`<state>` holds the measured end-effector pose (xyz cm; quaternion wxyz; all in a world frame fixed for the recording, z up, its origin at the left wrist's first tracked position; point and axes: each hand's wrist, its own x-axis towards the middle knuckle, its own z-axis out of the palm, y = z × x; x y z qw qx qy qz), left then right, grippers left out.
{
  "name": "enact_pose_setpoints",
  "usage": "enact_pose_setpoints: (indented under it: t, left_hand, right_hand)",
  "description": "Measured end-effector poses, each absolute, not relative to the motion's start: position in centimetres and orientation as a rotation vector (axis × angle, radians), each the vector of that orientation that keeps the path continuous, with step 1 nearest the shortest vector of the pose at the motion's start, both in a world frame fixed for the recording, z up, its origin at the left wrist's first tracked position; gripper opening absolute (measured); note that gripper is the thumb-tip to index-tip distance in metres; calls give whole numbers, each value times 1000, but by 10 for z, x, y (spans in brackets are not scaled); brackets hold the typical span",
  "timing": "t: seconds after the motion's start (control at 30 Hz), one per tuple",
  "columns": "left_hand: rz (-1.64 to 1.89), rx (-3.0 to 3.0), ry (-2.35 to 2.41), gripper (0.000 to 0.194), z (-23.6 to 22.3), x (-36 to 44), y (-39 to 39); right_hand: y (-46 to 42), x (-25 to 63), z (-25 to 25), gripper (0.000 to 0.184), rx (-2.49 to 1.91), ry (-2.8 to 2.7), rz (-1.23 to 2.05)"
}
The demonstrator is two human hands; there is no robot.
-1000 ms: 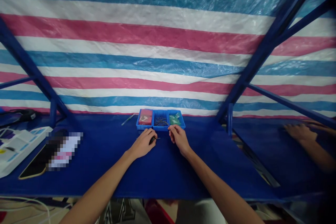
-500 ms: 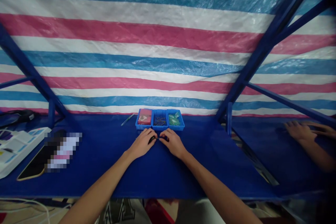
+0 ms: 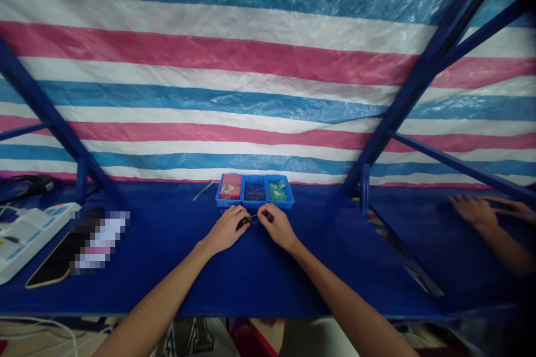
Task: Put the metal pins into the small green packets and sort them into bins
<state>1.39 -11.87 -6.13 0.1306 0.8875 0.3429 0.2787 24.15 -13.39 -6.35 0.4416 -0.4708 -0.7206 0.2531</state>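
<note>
My left hand (image 3: 228, 227) is closed around a small dark piece (image 3: 243, 223), with thin metal-looking rods sticking out to the right; its exact kind is too small to tell. Facing it, my right hand (image 3: 277, 226) has thumb and fingers pinched together near a thin rod (image 3: 253, 216). What the right fingers hold is mostly hidden. Just beyond both hands stand three joined blue bins. The left bin (image 3: 219, 202) contains a red block or pack with pale bits, the middle bin (image 3: 254, 204) thin dark metal pieces, and the right bin (image 3: 290, 204) green packets.
A thin pen-like tool (image 3: 203, 191) lies left of the bins. On the left are a phone (image 3: 50, 268), a blurred-out paper (image 3: 100, 242) and a white power strip (image 3: 42, 234). Blue frame posts (image 3: 387, 117) flank the table. Another person's hand (image 3: 475, 211) is at far right.
My right fingers have drawn slightly right and up from the left hand, widening the gap. Thin rods now show between the hands. My left hand stays put.
</note>
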Motion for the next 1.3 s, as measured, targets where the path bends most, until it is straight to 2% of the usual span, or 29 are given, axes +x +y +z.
enact_pose_setpoints:
  t: [0.1,0.23,0.37,0.5,0.6,0.87,1.0,1.13,1.3]
  left_hand:
    - [794,2579,1002,8,-62,14,-118]
    - [800,2572,1007,6,-62,14,-118]
    - [815,2572,1007,7,-61,14,-119]
    - [833,2570,998,7,-61,14,-120]
    - [830,2566,1004,7,-62,14,-120]
    - [815,2569,1015,7,-61,14,-120]
    - [804,2568,1013,8,-60,15,-120]
    - [817,2562,1009,8,-60,15,-120]
    - [822,2561,1007,8,-60,14,-120]
  right_hand:
    - [-131,243,-66,8,-1148,-1638,832]
    - [-128,244,-73,15,-1059,-1508,960]
    - [-127,246,-73,18,-1038,-1522,893]
    - [-129,247,-71,11,-1128,-1605,715]
    - [-130,247,-71,17,-1111,-1609,715]
    - [-129,244,-66,31,-950,-1359,1237]
    - [-130,245,-62,37,-921,-1300,1352]
    - [-130,245,-61,37,-993,-1299,1224]
    - [-133,244,-63,30,-1142,-1452,857]
